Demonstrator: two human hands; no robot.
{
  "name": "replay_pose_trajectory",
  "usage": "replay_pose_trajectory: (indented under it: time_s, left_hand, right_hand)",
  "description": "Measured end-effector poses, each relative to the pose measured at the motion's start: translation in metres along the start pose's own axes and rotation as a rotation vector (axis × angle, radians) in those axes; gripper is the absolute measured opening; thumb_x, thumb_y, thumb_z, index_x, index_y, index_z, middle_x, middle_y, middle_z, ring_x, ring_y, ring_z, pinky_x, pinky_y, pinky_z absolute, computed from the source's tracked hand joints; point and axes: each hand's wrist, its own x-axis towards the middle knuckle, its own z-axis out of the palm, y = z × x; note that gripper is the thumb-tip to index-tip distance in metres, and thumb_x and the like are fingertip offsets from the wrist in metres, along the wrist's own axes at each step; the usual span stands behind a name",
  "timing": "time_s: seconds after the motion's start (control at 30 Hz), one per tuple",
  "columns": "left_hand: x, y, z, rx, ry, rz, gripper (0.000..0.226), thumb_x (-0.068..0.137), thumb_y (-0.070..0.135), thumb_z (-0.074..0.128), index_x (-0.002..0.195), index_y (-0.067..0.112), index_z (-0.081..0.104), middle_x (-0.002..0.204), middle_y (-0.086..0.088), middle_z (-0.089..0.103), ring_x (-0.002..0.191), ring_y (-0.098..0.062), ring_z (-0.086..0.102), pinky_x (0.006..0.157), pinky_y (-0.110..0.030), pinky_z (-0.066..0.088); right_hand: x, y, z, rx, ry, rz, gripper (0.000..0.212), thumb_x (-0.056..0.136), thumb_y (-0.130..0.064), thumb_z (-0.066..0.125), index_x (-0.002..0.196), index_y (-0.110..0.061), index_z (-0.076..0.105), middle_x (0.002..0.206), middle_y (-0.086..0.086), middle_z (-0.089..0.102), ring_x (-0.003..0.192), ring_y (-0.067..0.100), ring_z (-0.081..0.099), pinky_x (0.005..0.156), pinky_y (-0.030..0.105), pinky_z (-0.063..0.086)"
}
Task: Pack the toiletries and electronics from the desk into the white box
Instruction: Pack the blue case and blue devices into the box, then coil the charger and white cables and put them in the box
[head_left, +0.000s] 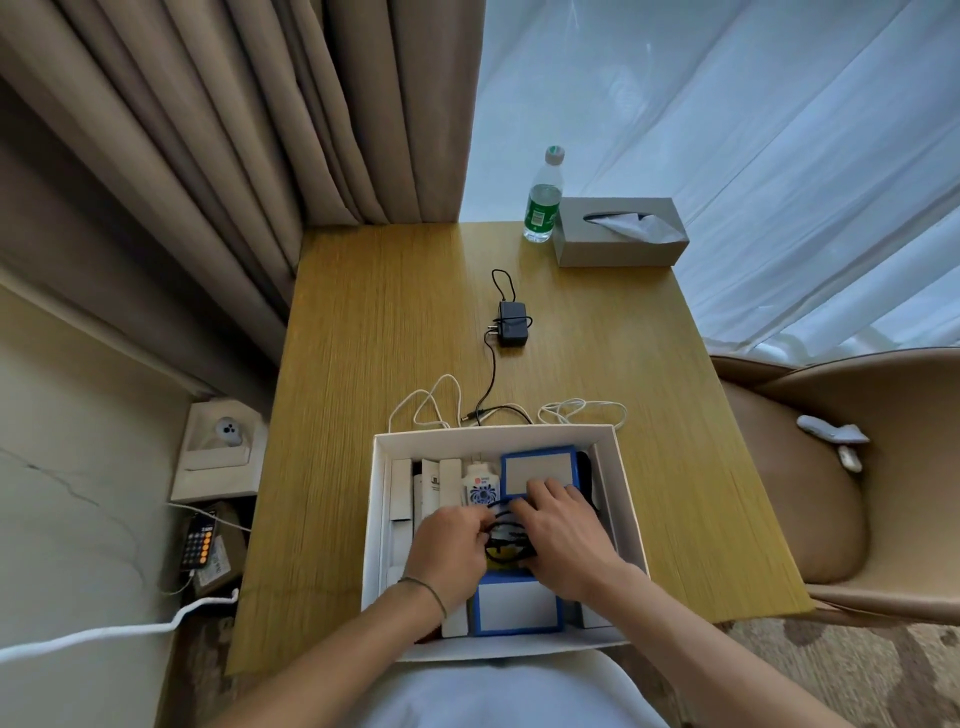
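Observation:
The white box (626, 499) sits at the desk's near edge. Inside lie two blue-framed boxes (537, 470), a small white bottle with a blue print (480, 486) and slim white packets (431, 486). Both hands are in the box over a coiled black cable (503, 535). My left hand (449, 551) grips the coil from the left and my right hand (561, 540) presses on it from the right. On the desk beyond lie a black power adapter (511, 325) with its cord, and two white cables (431, 402), (582, 410).
A water bottle (543, 200) and a grey tissue box (618, 231) stand at the desk's far right corner. A tan chair (831, 493) is to the right. Curtains hang behind. A phone (197, 543) and a white cord lie on the floor at left.

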Motion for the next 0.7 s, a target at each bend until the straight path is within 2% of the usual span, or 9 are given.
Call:
replay_pose_trajectory:
  time_s: [0.17,0.23,0.3,0.4,0.5,0.6,0.7]
  left_hand:
    - [0.001,0.009,0.001,0.366,-0.099,0.128,0.033,0.089,0.011,0.061,0.119,0.024,0.065,0.107,-0.008,0.066,0.097,-0.026,0.064,0.082,-0.033,0.053]
    - [0.002,0.009,0.002,0.427,-0.104,0.179,0.033,0.088,0.007,0.061,0.117,0.022,0.067,0.11,-0.008,0.063,0.101,-0.026,0.061,0.084,-0.034,0.051]
    - [0.001,0.009,0.0,0.442,-0.096,0.225,0.029,0.09,0.009,0.06,0.115,0.019,0.069,0.112,-0.006,0.062,0.104,-0.024,0.058,0.086,-0.034,0.051]
    - [-0.002,0.007,-0.009,0.34,-0.003,0.262,0.024,0.097,0.024,0.051,0.111,0.022,0.071,0.11,0.0,0.063,0.101,-0.018,0.059,0.085,-0.029,0.051]
    - [-0.006,0.012,-0.029,0.109,0.084,0.283,0.025,0.097,0.031,0.05,0.113,0.029,0.07,0.109,0.012,0.064,0.099,-0.008,0.059,0.083,-0.017,0.047]
    - [0.0,0.024,-0.053,-0.047,0.106,0.277,0.023,0.095,0.028,0.056,0.112,0.033,0.07,0.108,0.022,0.064,0.098,0.003,0.058,0.083,-0.009,0.043]
    - [0.018,0.038,-0.074,-0.133,0.145,0.268,0.022,0.093,0.021,0.06,0.108,0.034,0.071,0.103,0.025,0.064,0.098,0.009,0.058,0.084,-0.007,0.045]
  right_hand:
    - [0.01,0.0,-0.008,-0.005,-0.062,0.013,0.064,0.076,-0.045,0.075,0.129,-0.017,0.055,0.123,0.01,0.053,0.115,0.032,0.047,0.099,0.043,0.041]
    - [0.01,0.001,-0.015,0.022,-0.075,0.016,0.065,0.076,-0.049,0.075,0.13,-0.018,0.058,0.12,0.009,0.056,0.114,0.031,0.048,0.098,0.043,0.042]
    - [0.009,0.003,-0.021,0.087,-0.051,0.023,0.056,0.08,-0.048,0.073,0.128,-0.022,0.062,0.114,0.006,0.06,0.11,0.029,0.051,0.093,0.04,0.043]
    - [0.007,0.01,-0.034,0.26,0.053,0.062,0.038,0.091,-0.04,0.064,0.126,-0.026,0.065,0.111,-0.001,0.065,0.106,0.022,0.056,0.086,0.033,0.047]
    - [0.007,0.016,-0.053,0.425,0.172,0.118,0.027,0.095,-0.035,0.06,0.12,-0.028,0.069,0.105,-0.01,0.07,0.094,0.008,0.062,0.083,0.025,0.052]
    - [0.009,0.022,-0.073,0.545,0.246,0.144,0.019,0.095,-0.033,0.06,0.11,-0.033,0.072,0.09,-0.02,0.067,0.074,-0.005,0.055,0.074,0.015,0.048]
    - [0.018,0.032,-0.093,0.644,0.321,0.178,0.015,0.095,-0.028,0.062,0.105,-0.031,0.074,0.083,-0.021,0.067,0.068,-0.005,0.059,0.066,0.013,0.048]
